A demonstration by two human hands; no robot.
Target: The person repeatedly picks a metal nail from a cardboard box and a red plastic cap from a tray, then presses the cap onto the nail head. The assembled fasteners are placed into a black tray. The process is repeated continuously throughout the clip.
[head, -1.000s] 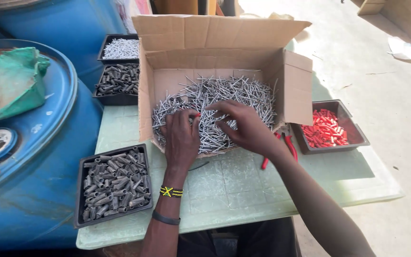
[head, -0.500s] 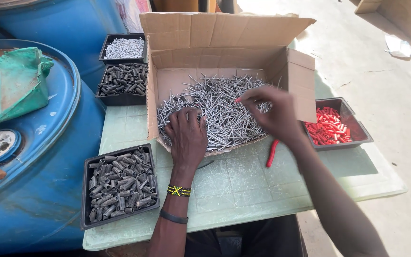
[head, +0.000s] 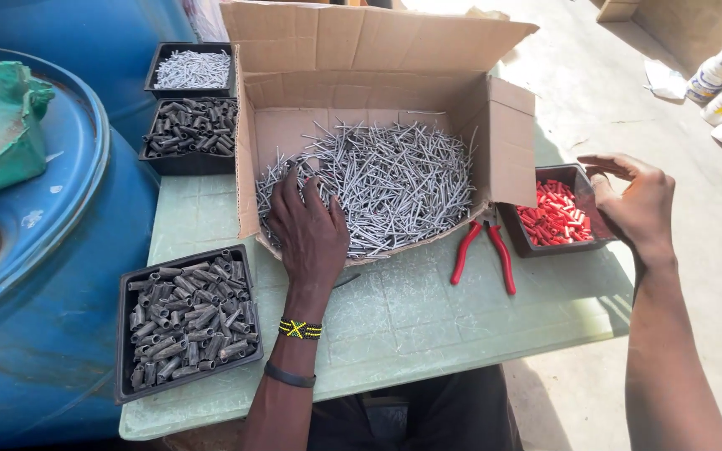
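Since the earlier frame our right hand (head: 637, 205) has swung out to the black tray (head: 587, 188) of red plugs (head: 555, 215), fingers loosely open; our left hand (head: 311, 230) lies flat, released, on thin grey nails (head: 394, 179) heaped in the cardboard box (head: 361, 50).

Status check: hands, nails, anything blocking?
Left hand flat on nails in cardboard box. Right hand open, empty, at tray of red plugs. Red pliers beside box, clear.

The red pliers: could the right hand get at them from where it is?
Probably yes. The pliers lie bare on the table, nothing on top; the right hand hovers just past the tray of red pieces.
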